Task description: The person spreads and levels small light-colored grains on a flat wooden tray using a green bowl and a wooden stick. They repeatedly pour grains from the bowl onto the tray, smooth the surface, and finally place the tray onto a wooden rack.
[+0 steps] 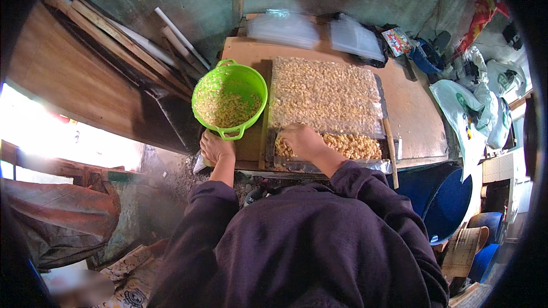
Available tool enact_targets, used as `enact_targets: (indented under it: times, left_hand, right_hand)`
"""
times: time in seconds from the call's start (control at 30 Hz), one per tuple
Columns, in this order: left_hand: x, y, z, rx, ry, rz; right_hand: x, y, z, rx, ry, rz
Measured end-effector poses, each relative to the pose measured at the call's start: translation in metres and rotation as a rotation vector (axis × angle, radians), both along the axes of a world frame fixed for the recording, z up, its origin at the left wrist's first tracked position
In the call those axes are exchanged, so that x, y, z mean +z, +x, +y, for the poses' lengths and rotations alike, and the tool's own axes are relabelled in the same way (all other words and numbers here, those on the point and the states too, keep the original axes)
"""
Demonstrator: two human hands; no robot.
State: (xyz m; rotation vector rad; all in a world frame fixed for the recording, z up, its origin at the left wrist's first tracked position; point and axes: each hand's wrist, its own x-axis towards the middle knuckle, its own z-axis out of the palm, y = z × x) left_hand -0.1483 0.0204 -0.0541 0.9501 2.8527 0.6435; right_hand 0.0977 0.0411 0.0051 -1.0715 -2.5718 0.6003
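Observation:
A green plastic basin (252,113) with two handles holds loose pale soybeans or similar beans (231,109). My left hand (217,147) is at its near side, just below the near handle; whether its fingers grip the rim is hidden. My right hand (302,139) is over the left part of a row of loose beans (351,146) along the near edge of a dark tray (269,154), its fingertips bent down and hidden. Beyond that row, flat slabs of beans (325,94) under clear plastic film fill the tray. A wooden stick (390,154) lies across the tray's right side.
The tray and basin stand on a wooden table (417,115). Stacks of clear plastic bags (282,30) lie at its back. Plastic carrier bags (466,107) hang at the right, above a blue drum (447,205). Boards and poles (111,38) lean at the left.

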Motion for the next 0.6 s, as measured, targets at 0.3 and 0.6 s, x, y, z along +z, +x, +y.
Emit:
enact_targets:
  times: [0.3, 0.6]
  left_hand:
    - [0.009, 0.002, -0.004, -0.030, 0.007, -0.023]
    - [0.010, 0.001, -0.001, -0.024, -0.017, -0.053]
  right_hand:
    - [0.014, -0.010, -0.018, 0.064, 0.109, -0.175]
    - [0.019, -0.001, -0.029, 0.068, 0.150, -0.090]
